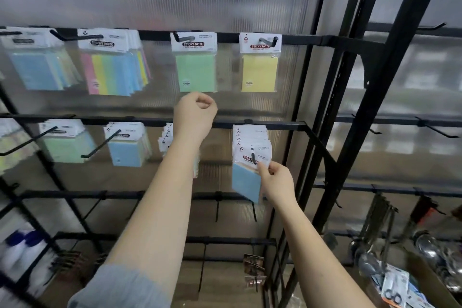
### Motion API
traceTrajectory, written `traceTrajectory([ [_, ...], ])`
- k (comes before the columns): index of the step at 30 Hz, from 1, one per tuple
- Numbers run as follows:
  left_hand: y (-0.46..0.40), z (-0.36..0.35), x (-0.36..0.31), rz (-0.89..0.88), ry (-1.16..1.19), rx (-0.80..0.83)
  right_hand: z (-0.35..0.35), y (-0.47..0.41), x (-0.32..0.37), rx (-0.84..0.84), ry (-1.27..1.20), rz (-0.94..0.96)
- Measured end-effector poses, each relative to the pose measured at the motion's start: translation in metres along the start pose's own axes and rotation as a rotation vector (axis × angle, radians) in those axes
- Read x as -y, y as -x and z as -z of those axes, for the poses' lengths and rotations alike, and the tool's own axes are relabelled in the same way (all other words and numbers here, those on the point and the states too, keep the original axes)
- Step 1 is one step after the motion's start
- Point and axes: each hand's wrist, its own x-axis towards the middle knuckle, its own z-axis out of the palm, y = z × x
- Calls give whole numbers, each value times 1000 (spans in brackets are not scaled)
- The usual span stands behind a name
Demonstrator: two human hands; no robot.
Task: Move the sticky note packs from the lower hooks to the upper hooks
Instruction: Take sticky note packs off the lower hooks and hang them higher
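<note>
On the upper rail a green sticky note pack (195, 67) and a yellow pack (260, 67) each hang alone on their hooks. Below the yellow one, a lower hook (253, 156) carries several packs, the front one blue (246, 181). My right hand (276, 181) pinches the right edge of that front blue pack at its white header. My left hand (195, 114) is raised just under the green pack, fingers curled, holding nothing. My left arm hides most of another lower stack (165, 136).
Upper left hooks carry a multicolour stack (113, 67) and a blue stack (37, 65). Lower left hooks carry green (67, 141) and blue (128, 146) stacks. A black rack upright (350, 107) stands right. Metal ladles (370, 260) hang at the lower right.
</note>
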Motion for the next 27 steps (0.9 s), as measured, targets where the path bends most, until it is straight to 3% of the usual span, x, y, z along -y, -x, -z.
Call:
traceTrajectory([
  [15, -1, 59, 110, 236, -63, 21, -37, 58, 50, -512, -168, -82],
  [23, -24, 54, 145, 341, -173, 284, -55, 73, 71, -557, -199, -24],
  [27, -25, 52, 150, 308, -153, 296, -56, 78, 78, -566, -206, 4],
])
